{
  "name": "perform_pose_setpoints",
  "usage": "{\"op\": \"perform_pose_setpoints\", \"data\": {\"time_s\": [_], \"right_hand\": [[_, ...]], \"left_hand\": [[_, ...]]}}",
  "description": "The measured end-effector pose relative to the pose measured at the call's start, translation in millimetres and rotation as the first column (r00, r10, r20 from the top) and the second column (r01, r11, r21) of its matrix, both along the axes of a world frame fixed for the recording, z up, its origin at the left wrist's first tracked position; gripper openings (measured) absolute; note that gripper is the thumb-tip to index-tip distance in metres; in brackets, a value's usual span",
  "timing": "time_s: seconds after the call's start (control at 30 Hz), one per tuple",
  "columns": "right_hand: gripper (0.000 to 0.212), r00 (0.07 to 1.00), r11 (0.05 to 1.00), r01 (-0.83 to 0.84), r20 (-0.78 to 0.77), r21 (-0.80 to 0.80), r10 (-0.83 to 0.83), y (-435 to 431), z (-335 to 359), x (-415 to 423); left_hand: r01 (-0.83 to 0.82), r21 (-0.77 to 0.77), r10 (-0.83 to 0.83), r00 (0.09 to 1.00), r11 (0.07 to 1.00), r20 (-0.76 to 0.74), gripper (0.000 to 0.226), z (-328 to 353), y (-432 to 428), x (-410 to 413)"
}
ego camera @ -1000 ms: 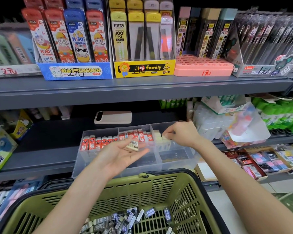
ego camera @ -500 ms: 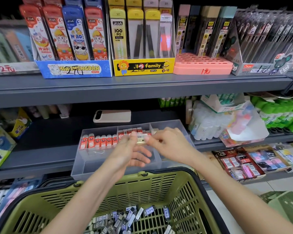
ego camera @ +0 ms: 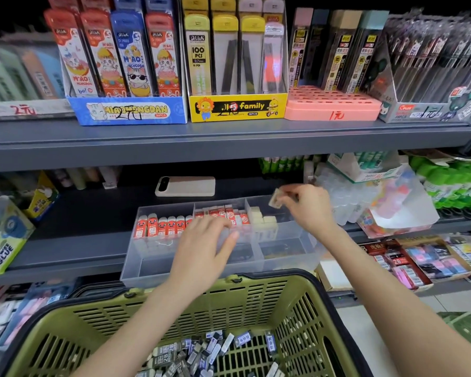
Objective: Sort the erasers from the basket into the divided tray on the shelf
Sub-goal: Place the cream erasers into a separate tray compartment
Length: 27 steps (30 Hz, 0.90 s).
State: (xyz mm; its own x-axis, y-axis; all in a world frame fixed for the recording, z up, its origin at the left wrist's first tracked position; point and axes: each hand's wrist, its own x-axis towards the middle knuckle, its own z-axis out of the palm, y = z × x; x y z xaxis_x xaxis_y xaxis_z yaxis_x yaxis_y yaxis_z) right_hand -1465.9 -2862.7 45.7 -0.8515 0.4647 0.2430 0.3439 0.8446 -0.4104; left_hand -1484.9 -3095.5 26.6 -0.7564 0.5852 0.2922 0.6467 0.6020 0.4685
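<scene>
- Pinching a small pale eraser [ego camera: 275, 200] in the curled right hand [ego camera: 309, 208], up above the back right compartment of the clear divided tray [ego camera: 136, 263].
- Hovering the left hand [ego camera: 203, 244] over the middle of that tray, spread out and relaxed, gripping nothing; can't tell if touching the dividers or just above them.
- Finding the tray on the grey shelf [ego camera: 74, 240], just behind the green basket [ego camera: 256, 293].
- Counting three filled back compartments: red-sleeved erasers [ego camera: 161, 225] standing in a row on the left, red-and-white erasers [ego camera: 223, 212] packed in the middle, plain cream blocks [ego camera: 263, 217] stacked on the right.
- Can't really make out the front compartments, what with clear plastic and the left hand in the way.
- Looking down into the basket, nearest the camera: a loose heap of grey-and-white sleeved erasers [ego camera: 199, 352] across the bottom, a few marked 2B.
- Spotting a pale phone [ego camera: 185, 186] lying flat on the same shelf, behind the tray, well apart from both hands.
- Also seeing, on the upper shelf [ego camera: 201, 142], a blue display box [ego camera: 128, 112], a yellow display box [ego camera: 237, 110] and a pink holder [ego camera: 332, 104] side by side, all stuffed with pencil-lead packs.
- Catching a glue box [ego camera: 0, 246] at the far left edge, lettered POWER GLUE, and a bunch of green items [ego camera: 460, 186] far right, too blurry to name.
</scene>
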Motion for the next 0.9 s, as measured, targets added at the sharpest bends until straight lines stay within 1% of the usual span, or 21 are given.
{"op": "perform_pose_setpoints", "data": {"time_s": [0.07, 0.13, 0.2, 0.3, 0.37, 0.4, 0.47, 0.53, 0.57, 0.63, 0.7, 0.73, 0.77, 0.8, 0.83, 0.87, 0.9], "right_hand": [[0.026, 0.993, 0.987, -0.057, 0.115, 0.151, 0.04, -2, -9, -8], [0.026, 0.974, 0.965, -0.152, 0.196, 0.215, 0.11, -4, -18, -12], [0.029, 0.945, 0.95, -0.23, 0.28, 0.211, 0.167, -3, -24, -14], [0.034, 0.905, 0.947, -0.28, 0.373, 0.159, 0.205, 3, -25, -16], [0.036, 0.886, 0.941, -0.305, 0.405, 0.148, 0.224, 3, -22, -17], [0.036, 0.885, 0.937, -0.31, 0.409, 0.163, 0.222, 2, -20, -16], [0.036, 0.91, 0.921, -0.294, 0.368, 0.255, 0.189, -2, -15, -10], [0.035, 0.95, 0.903, -0.26, 0.257, 0.341, 0.177, -8, -10, 2], [0.033, 0.963, 0.907, -0.252, 0.18, 0.338, 0.2, -13, -7, 9], [0.026, 0.956, 0.932, -0.278, -0.028, 0.232, 0.292, -27, -3, 31], [0.021, 0.891, 0.928, -0.361, -0.256, 0.098, 0.374, -46, 1, 59], [0.019, 0.856, 0.912, -0.408, -0.333, 0.034, 0.395, -55, 1, 74], [0.018, 0.837, 0.895, -0.445, -0.371, -0.034, 0.402, -65, -3, 89], [0.017, 0.837, 0.876, -0.47, -0.371, -0.111, 0.402, -73, -10, 102], [0.016, 0.853, 0.856, -0.478, -0.334, -0.196, 0.4, -82, -18, 113], [0.014, 0.879, 0.838, -0.466, -0.254, -0.284, 0.403, -89, -29, 121], [0.012, 0.899, 0.826, -0.436, -0.127, -0.357, 0.42, -95, -41, 127]], "left_hand": [[0.022, -0.082, -0.024, 0.999, 0.996, -0.023, 0.039, -5, -2, 2], [0.035, -0.122, -0.041, 0.998, 0.992, -0.049, 0.04, -9, -4, 2], [0.04, -0.133, -0.051, 0.996, 0.99, -0.079, 0.039, -11, -5, 2], [0.039, -0.135, -0.054, 0.992, 0.99, -0.11, 0.039, -13, -5, 2], [0.036, -0.137, -0.052, 0.992, 0.99, -0.116, 0.039, -14, -4, 2], [0.035, -0.14, -0.052, 0.992, 0.989, -0.113, 0.039, -14, -4, 2], [0.038, -0.14, -0.054, 0.992, 0.989, -0.11, 0.039, -14, -5, 2], [0.044, -0.116, -0.059, 0.99, 0.992, -0.126, 0.036, -13, -8, 4], [0.047, -0.098, -0.061, 0.988, 0.994, -0.14, 0.033, -12, -11, 6], [0.049, -0.069, -0.059, 0.984, 0.996, -0.166, 0.033, -10, -19, 11], [0.032, -0.027, -0.037, 0.982, 0.999, -0.188, 0.038, -9, -31, 17], [0.02, 0.002, -0.019, 0.98, 1.0, -0.196, 0.037, -10, -37, 20], [0.005, 0.035, 0.002, 0.98, 0.999, -0.201, 0.035, -12, -44, 24], [-0.013, 0.068, 0.027, 0.978, 0.998, -0.205, 0.033, -15, -52, 28], [-0.03, 0.094, 0.048, 0.977, 0.995, -0.205, 0.031, -19, -59, 33], [-0.037, 0.102, 0.058, 0.977, 0.994, -0.206, 0.031, -24, -66, 39], [-0.032, 0.092, 0.051, 0.976, 0.995, -0.211, 0.03, -29, -73, 46]]}}
